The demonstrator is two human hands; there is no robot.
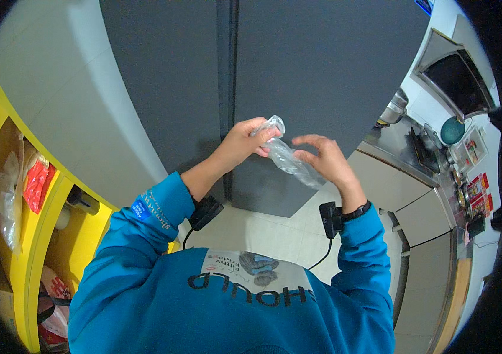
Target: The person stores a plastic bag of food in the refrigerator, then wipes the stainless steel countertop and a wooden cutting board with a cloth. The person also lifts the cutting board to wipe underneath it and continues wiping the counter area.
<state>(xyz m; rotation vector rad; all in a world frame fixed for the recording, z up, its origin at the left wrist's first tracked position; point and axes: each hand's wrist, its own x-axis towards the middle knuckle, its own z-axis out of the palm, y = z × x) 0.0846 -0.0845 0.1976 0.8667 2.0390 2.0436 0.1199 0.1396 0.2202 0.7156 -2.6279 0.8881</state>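
In the head view, a clear, crumpled plastic bag [293, 161] is bunched lengthwise, with its gathered top sticking out above my left hand [253, 138]. The fingers and thumb of that hand pinch it near the top. Its lower part hangs down to the right. My right hand [322, 157] is beside the bag's middle, thumb and forefinger apart; whether the thumb touches the plastic I cannot tell. Both hands are in front of a dark grey two-door cabinet or refrigerator [322, 79].
Yellow shelving [34, 239] with plastic bags and a red packet [37, 186] stands at the left. On the right runs a kitchen counter [399, 159] with a metal pot [396, 108], pans and a range hood [456, 82]. Cables hang from black devices on both wrists.
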